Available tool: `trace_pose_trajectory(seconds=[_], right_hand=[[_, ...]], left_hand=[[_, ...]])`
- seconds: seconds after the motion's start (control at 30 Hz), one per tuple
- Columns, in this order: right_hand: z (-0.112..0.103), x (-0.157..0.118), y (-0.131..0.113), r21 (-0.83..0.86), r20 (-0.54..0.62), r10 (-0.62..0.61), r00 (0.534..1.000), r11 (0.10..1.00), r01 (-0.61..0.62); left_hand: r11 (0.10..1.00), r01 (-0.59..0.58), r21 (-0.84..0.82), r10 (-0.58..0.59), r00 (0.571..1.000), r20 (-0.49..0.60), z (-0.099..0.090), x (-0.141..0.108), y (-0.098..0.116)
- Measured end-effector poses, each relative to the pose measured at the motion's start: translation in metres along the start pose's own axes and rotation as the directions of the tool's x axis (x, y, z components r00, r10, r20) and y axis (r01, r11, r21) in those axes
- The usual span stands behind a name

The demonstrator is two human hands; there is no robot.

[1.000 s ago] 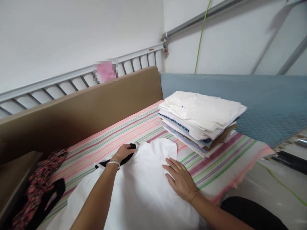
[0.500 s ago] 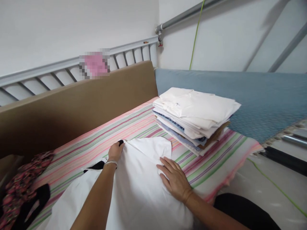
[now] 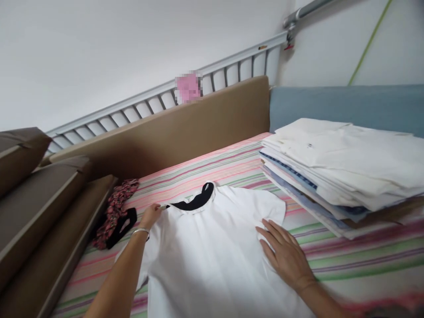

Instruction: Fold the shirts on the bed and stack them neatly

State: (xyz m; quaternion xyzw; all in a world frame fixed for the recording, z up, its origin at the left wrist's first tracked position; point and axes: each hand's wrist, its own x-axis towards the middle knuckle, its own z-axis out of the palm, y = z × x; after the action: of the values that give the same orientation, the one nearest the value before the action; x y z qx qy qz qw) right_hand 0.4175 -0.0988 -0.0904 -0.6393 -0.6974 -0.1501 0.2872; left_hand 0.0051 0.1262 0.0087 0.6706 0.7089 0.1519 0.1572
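Note:
A white T-shirt [image 3: 212, 247] with a black inner neckline lies spread on a striped cloth [image 3: 179, 174], its collar towards the far side. My left hand [image 3: 151, 216], with a bracelet at the wrist, pinches the shirt near the shoulder, left of the collar. Fingers spread, my right hand [image 3: 286, 254] rests flat on the shirt beside the right sleeve. A stack of folded white and blue clothes [image 3: 347, 163] sits to the right, beyond my right hand.
Brown cushions [image 3: 62, 212] are piled at the left, beside a red patterned garment with black parts [image 3: 115, 212]. A brown padded board [image 3: 198, 126] and blue padding [image 3: 331, 104] edge the surface. Behind stands a white radiator [image 3: 213, 79].
The view has turned left, showing the cushions. My left hand has moved from the right of the collar to the shoulder at its left. The neckline now lies opened out.

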Motion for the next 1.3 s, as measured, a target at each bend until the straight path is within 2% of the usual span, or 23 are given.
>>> trace_pose_trajectory(seconds=[0.1, 0.27, 0.47, 0.6, 0.7, 0.77, 0.87, 0.97, 1.03, 1.1, 1.23, 1.3], right_hand=[[-0.001, -0.001, 0.0, -0.007, -0.017, -0.005, 1.0, 1.0, 0.005], [0.001, -0.001, 0.0, -0.012, -0.026, -0.003, 1.0, 1.0, 0.003], [0.002, -0.001, 0.001, -0.018, -0.02, -0.016, 1.0, 1.0, 0.016], [0.001, -0.001, 0.0, -0.022, -0.018, -0.014, 1.0, 1.0, 0.013], [0.001, -0.001, -0.001, -0.02, -0.009, -0.01, 1.0, 1.0, 0.01], [0.001, -0.001, -0.001, -0.022, -0.009, -0.008, 1.0, 1.0, 0.008], [0.0, 0.0, -0.001, -0.023, -0.009, -0.008, 1.0, 1.0, 0.008], [-0.001, 0.001, -0.001, -0.023, 0.002, -0.011, 1.0, 1.0, 0.011], [-0.002, 0.001, -0.001, -0.028, 0.011, -0.011, 1.0, 1.0, 0.011], [-0.002, 0.001, -0.001, -0.033, 0.016, -0.01, 1.0, 0.999, 0.011], [-0.002, 0.001, -0.001, -0.024, 0.026, 0.0, 1.0, 1.0, 0.0], [-0.002, 0.001, -0.001, -0.018, 0.03, 0.011, 0.999, 1.0, -0.011]], left_hand=[[1.0, 0.015, 0.023, -0.016, 0.999, 0.042, 0.004, -0.01, -0.017], [0.996, 0.021, 0.082, -0.026, 0.998, 0.059, 0.012, -0.016, -0.012], [0.967, 0.129, 0.218, -0.13, 0.991, -0.01, 0.002, -0.017, -0.019], [0.959, 0.143, 0.243, -0.132, 0.989, -0.062, 0.0, -0.019, -0.015], [0.963, 0.087, 0.255, -0.049, 0.987, -0.153, -0.001, -0.018, 0.002], [0.966, 0.001, 0.258, 0.036, 0.989, -0.14, -0.001, -0.014, 0.017], [0.962, -0.09, 0.257, 0.098, 0.995, -0.018, 0.005, -0.003, 0.036], [0.958, -0.105, 0.266, 0.078, 0.991, 0.111, 0.01, 0.006, 0.046], [0.955, -0.129, 0.267, 0.089, 0.984, 0.157, 0.01, 0.006, 0.048], [0.951, -0.173, 0.256, 0.138, 0.979, 0.148, 0.005, 0.0, 0.048], [0.936, -0.257, 0.24, 0.256, 0.966, 0.032, -0.008, -0.018, 0.046], [0.931, -0.269, 0.246, 0.275, 0.961, 0.007, -0.011, -0.022, 0.045]])
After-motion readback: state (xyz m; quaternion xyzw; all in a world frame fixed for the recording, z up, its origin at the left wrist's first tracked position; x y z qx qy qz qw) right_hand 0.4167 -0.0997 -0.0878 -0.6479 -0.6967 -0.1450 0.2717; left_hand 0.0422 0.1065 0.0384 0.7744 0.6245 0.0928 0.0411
